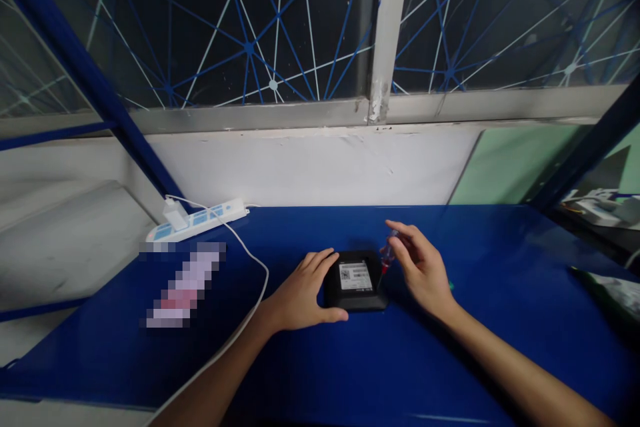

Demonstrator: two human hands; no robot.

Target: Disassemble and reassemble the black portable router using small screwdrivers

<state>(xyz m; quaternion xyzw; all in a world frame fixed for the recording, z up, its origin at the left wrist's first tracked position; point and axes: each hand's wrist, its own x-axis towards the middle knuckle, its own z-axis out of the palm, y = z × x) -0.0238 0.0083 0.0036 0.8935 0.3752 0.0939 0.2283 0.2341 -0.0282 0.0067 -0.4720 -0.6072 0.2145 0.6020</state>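
Observation:
A squarish black device (332, 295) lies flat on the blue table, with a white printed label (356, 276) facing up in its recessed middle. My left hand (306, 290) grips its left side, fingers along the far corner and thumb at the near edge. In my right hand (423, 267) is a screwdriver (387, 255) with a see-through handle and a red collar, pinched between thumb and fingers. It points down at the device's right edge; whether the tip sits in a screw is too small to tell.
A white power strip (200, 219) with a plugged-in charger (175, 213) stands at the back left. Its white cable (267, 273) runs down along my left forearm. A blurred-out flat item (187, 287) lies left, a green-edged bag (607, 297) right. Blue frame posts flank the table (320, 373).

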